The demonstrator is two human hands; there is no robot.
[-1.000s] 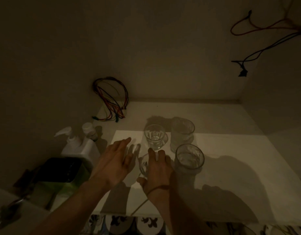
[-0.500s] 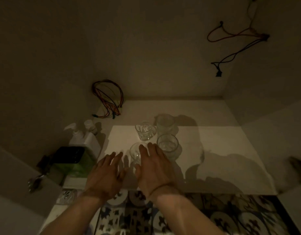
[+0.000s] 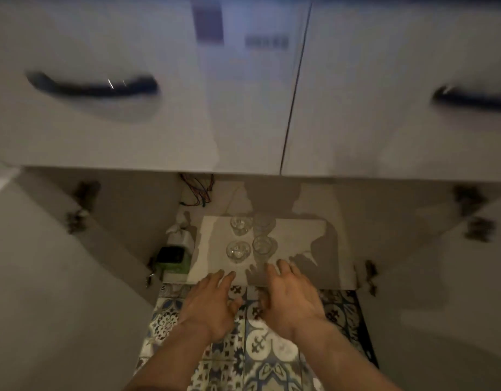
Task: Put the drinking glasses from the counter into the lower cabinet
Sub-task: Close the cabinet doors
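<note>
We see four drinking glasses (image 3: 238, 251) standing in a small square on the pale floor of the lower cabinet (image 3: 297, 238). Both doors are wide open. Our left hand (image 3: 209, 303) and our right hand (image 3: 293, 299) are out in front of the cabinet, over the patterned floor tiles (image 3: 260, 351). Both hands are loose, fingers spread, and hold nothing. The fingertips reach just over the cabinet's front edge, near the glasses but not touching them. A white spray bottle (image 3: 180, 234) and a green box (image 3: 173, 259) sit at the left. Coloured wires (image 3: 197, 191) hang at the back. Two drawers (image 3: 102, 88) with dark handles are above.
</note>
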